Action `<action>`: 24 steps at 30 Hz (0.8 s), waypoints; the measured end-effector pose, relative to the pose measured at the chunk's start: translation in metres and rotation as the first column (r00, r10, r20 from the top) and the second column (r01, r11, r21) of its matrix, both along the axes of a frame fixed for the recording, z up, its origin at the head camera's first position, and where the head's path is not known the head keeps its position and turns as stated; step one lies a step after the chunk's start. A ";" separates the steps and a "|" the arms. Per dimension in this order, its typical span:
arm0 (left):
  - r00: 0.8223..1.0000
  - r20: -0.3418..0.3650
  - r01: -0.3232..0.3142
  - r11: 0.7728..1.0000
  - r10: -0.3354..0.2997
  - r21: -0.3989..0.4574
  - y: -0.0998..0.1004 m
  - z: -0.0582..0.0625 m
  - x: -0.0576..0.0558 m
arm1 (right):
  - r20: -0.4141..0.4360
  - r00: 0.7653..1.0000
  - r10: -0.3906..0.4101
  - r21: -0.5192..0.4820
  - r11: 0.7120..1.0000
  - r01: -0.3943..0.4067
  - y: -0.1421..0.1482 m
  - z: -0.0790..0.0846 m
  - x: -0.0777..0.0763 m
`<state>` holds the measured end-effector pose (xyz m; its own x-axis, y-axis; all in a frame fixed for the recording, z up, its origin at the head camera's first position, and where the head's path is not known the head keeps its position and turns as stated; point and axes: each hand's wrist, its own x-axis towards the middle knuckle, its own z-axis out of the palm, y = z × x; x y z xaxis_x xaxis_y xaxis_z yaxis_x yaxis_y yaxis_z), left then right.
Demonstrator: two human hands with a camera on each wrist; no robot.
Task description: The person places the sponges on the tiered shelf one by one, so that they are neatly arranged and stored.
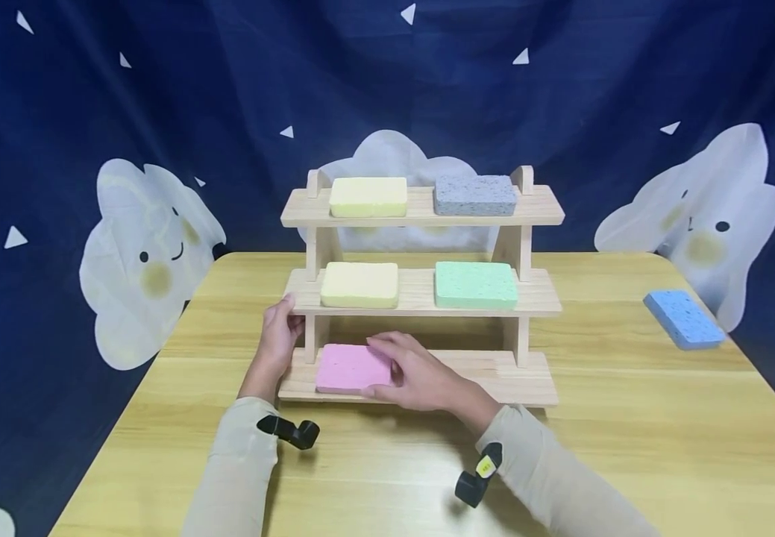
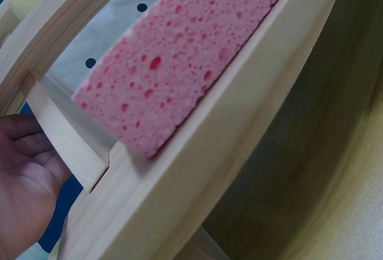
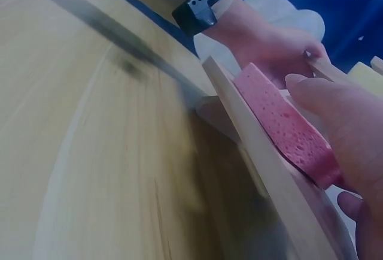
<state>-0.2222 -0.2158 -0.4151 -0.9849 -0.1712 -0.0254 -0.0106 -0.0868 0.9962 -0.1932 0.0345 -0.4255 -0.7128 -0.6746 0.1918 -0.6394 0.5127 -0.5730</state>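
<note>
A three-tier wooden display shelf (image 1: 468, 364) stands on the table. At its left end my left hand (image 1: 278, 335) grips the middle board; in the left wrist view the fingers (image 2: 27, 137) pass behind the side support. A pink sponge (image 1: 352, 368) lies flat on the lowest board, towards the left. My right hand (image 1: 424, 377) holds its right end, the thumb at the front edge and the fingers at the back edge. The right wrist view shows the pink sponge (image 3: 287, 125) along the board's front, partly covered by the right hand (image 3: 353, 128).
A yellow sponge (image 1: 368, 198) and a grey sponge (image 1: 474, 196) sit on the top board. On the middle board are another yellow sponge (image 1: 359, 285) and a green sponge (image 1: 476, 285). A blue sponge (image 1: 684, 319) lies at the table's right edge. A dark blue curtain (image 1: 226, 89) hangs behind.
</note>
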 end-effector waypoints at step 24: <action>1.000 0.014 0.001 1.000 0.000 -0.020 0.001 0.000 0.001 | -0.029 0.979 -0.202 -0.025 0.979 0.202 0.088 0.000 0.021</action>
<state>-0.2215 -0.2153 -0.4152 -0.9846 -0.1714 -0.0357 -0.0245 -0.0672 0.9974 -0.1723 0.1224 -0.4252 -0.8274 -0.5127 0.2292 -0.5416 0.6205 -0.5672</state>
